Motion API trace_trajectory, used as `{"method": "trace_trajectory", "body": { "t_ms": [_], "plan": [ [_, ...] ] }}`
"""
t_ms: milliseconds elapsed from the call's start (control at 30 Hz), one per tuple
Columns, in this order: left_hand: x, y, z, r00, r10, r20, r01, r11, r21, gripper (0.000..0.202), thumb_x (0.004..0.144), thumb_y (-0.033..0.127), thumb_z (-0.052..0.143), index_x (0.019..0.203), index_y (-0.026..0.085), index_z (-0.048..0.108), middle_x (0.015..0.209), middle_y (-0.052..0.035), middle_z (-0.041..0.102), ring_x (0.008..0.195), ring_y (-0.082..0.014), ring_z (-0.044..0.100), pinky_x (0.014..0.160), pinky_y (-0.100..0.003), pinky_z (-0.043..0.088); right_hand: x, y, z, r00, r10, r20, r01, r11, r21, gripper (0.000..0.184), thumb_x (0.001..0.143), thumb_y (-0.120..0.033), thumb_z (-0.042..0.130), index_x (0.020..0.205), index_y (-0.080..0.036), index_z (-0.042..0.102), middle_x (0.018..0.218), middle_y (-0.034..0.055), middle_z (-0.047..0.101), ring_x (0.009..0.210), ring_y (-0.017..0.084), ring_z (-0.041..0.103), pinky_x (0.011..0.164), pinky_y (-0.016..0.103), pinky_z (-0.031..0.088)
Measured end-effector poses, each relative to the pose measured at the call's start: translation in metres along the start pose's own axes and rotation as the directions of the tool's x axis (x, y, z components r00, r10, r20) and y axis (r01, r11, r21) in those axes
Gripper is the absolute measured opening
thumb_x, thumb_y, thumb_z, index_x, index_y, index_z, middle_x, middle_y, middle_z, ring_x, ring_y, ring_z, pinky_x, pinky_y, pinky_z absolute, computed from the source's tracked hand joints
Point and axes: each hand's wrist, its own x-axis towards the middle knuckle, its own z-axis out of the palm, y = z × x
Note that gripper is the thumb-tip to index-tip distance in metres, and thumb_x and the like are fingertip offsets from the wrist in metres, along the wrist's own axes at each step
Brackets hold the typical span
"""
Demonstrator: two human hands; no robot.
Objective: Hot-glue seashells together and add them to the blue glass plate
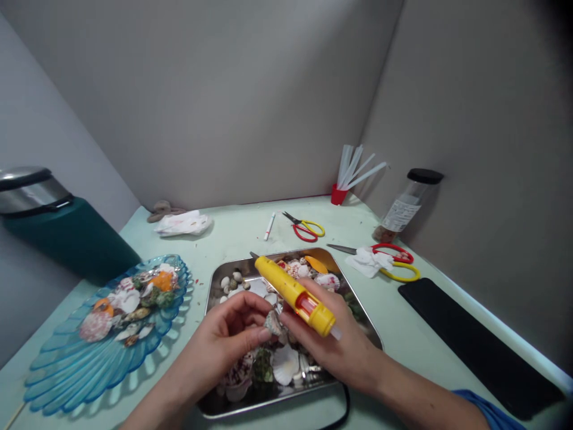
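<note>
My left hand (235,331) pinches a small greyish seashell (273,323) between thumb and fingers, over a metal tray (244,408). Close beside it, my right hand (329,334) is closed around a yellow glue gun (286,286), whose dark nozzle points up and to the left. A translucent glue stick (335,332) pokes out of the gun's rear end, and a red light shows in its side window. The right fingertips come up to the same shell; whether they grip it is hard to see. Beneath both hands lie many shells, among them a white scallop shell (285,364).
On the left, a blue shell-shaped dish (85,376) holds shells, near a green bottle (67,236). Behind the tray lie scissors (307,228) and a marker (270,227). Rightward are more scissors (398,263), a jar (405,206), a red cup (339,194) of glue sticks and a black slab (474,346).
</note>
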Motion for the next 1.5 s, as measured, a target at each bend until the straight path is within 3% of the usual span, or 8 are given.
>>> {"method": "trace_trajectory", "body": {
  "t_ms": [333,633,833,1067,1267,1500],
  "plan": [
    [-0.0006,0.0,-0.0001,1.0,-0.001,0.013,0.001,1.0,-0.002,0.022,0.071,0.021,0.072,0.09,0.019,0.062,0.086,-0.0009,0.062,0.079,-0.0132,0.057,0.073,-0.024,0.046,-0.0006,-0.0028,-0.0017,0.999,-0.027,0.022,0.027,1.0,-0.005,0.021,0.082,-0.019,0.057,0.1,-0.024,0.05,0.088,-0.0014,0.061,0.076,0.014,0.058,0.065,0.021,0.045],
    [-0.0023,0.0022,0.0032,1.0,0.004,0.021,-0.005,1.0,0.031,0.022,0.07,0.023,0.073,0.086,0.019,0.059,0.085,-0.0007,0.06,0.08,-0.0145,0.056,0.072,-0.025,0.044,0.0021,-0.0063,-0.0025,0.996,-0.004,0.091,-0.001,0.999,0.051,0.023,0.076,-0.007,0.057,0.093,-0.021,0.051,0.082,-0.0026,0.057,0.071,0.012,0.053,0.065,0.021,0.042],
    [-0.0038,0.0027,0.0028,0.999,0.001,0.054,-0.003,0.999,0.042,0.021,0.073,0.024,0.07,0.089,0.02,0.057,0.084,-0.0012,0.06,0.08,-0.0149,0.055,0.07,-0.025,0.044,0.0024,-0.0053,-0.0018,0.996,0.004,0.089,-0.011,0.997,0.074,0.011,0.083,-0.018,0.057,0.09,-0.021,0.05,0.08,-0.0021,0.055,0.069,0.012,0.053,0.064,0.023,0.042],
    [-0.0065,0.0054,-0.0004,0.996,-0.002,0.092,0.008,0.998,-0.069,0.019,0.079,0.022,0.064,0.095,0.021,0.055,0.092,-0.0025,0.061,0.083,-0.0151,0.057,0.077,-0.03,0.046,0.0006,-0.0005,0.002,0.995,0.091,0.029,-0.094,0.992,0.088,0.015,0.085,-0.025,0.056,0.099,-0.021,0.053,0.087,0.0005,0.062,0.079,0.016,0.059,0.072,0.027,0.047],
    [-0.0069,0.0035,-0.0019,0.994,0.022,0.108,-0.003,0.985,-0.174,0.017,0.081,0.018,0.061,0.097,0.021,0.056,0.099,-0.0037,0.06,0.08,-0.0159,0.061,0.077,-0.032,0.047,-0.0005,0.0001,0.0025,0.995,0.1,0.024,-0.102,0.988,0.112,0.017,0.086,-0.023,0.055,0.102,-0.021,0.053,0.092,0.0018,0.064,0.083,0.017,0.061,0.077,0.029,0.048],
    [-0.0062,0.0062,-0.0005,0.994,0.019,0.107,-0.001,0.987,-0.161,0.017,0.083,0.019,0.058,0.099,0.019,0.059,0.102,-0.0052,0.059,0.073,-0.0143,0.062,0.074,-0.03,0.048,0.0003,0.0008,0.0029,0.998,0.068,0.006,-0.069,0.991,0.115,0.014,0.086,-0.022,0.055,0.099,-0.021,0.054,0.09,0.0012,0.063,0.086,0.017,0.06,0.081,0.029,0.047]
  ]
}}
